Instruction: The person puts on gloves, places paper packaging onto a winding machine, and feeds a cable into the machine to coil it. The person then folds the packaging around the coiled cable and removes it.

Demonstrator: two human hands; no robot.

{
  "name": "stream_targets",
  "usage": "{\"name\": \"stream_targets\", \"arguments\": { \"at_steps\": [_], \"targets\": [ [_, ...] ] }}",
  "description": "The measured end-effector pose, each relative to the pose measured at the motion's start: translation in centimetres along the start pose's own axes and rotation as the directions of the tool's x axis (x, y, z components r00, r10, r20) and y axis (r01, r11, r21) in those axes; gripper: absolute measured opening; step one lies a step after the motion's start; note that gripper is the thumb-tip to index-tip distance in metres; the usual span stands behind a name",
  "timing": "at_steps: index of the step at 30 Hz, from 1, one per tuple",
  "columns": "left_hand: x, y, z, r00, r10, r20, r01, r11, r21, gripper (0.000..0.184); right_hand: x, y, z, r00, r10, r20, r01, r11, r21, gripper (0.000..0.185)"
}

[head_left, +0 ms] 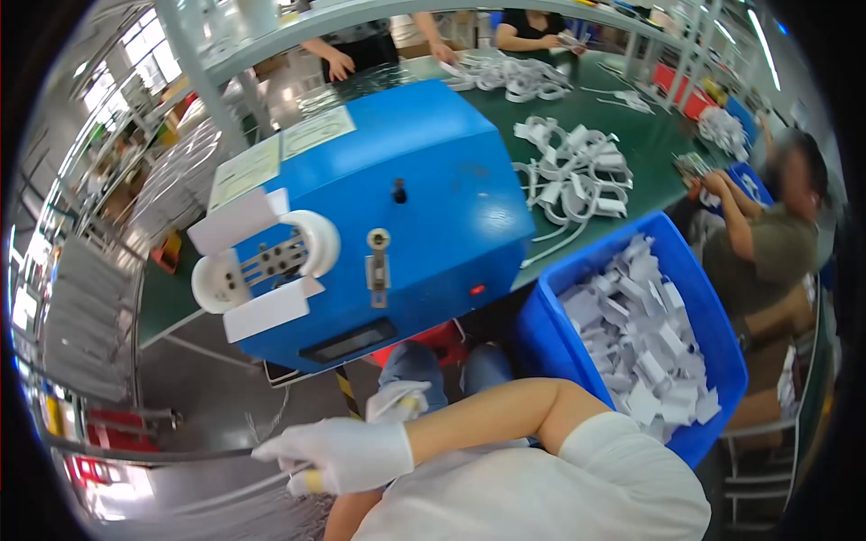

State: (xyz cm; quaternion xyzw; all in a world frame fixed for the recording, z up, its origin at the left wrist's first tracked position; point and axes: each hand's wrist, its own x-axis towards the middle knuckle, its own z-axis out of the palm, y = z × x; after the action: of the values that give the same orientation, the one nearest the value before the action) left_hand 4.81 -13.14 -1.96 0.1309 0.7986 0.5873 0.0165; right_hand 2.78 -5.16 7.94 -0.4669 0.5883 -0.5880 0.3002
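Observation:
My right hand (338, 455), in a white glove, reaches left at the bottom centre. Its fingers are stretched out, with a yellow patch on one, and nothing can be made out in it. Beyond my right forearm, near my knees, is my left hand (395, 401), also gloved and marked yellow; its fingers are blurred and partly hidden. Before me stands a blue machine (424, 171) with a metal fixture on top. A white curved part (320, 243) and white flaps (266, 311) sit at its left side.
A blue bin (532, 329) of small white pieces stands right of the machine. White cable bundles (577, 176) lie on the green table (654, 144). Grey plastic-like material (216, 514) is at lower left. Co-workers are at the far side and a seated person (767, 234) is at right.

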Motion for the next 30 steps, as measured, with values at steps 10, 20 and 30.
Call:
{"name": "stream_targets", "arguments": {
  "at_steps": [10,20,30],
  "targets": [
    [-2.0,4.6,-5.0,0.992,0.037,-0.12,-0.06,0.979,-0.194,0.056,-10.1,1.3,-8.4,0.96,0.22,-0.173,-0.206,0.974,0.095,0.018],
    [-7.2,2.9,-6.7,0.939,0.184,-0.289,-0.255,0.939,-0.229,0.027,-23.0,18.4,-10.1,0.879,0.399,-0.263,0.262,0.058,0.963,0.052],
    [-7.6,2.7,-10.5,0.753,0.019,-0.657,-0.362,0.847,-0.39,0.026,-27.0,24.5,-8.4,0.243,0.915,-0.322,-0.157,0.364,0.918,0.033]
  ]
}}
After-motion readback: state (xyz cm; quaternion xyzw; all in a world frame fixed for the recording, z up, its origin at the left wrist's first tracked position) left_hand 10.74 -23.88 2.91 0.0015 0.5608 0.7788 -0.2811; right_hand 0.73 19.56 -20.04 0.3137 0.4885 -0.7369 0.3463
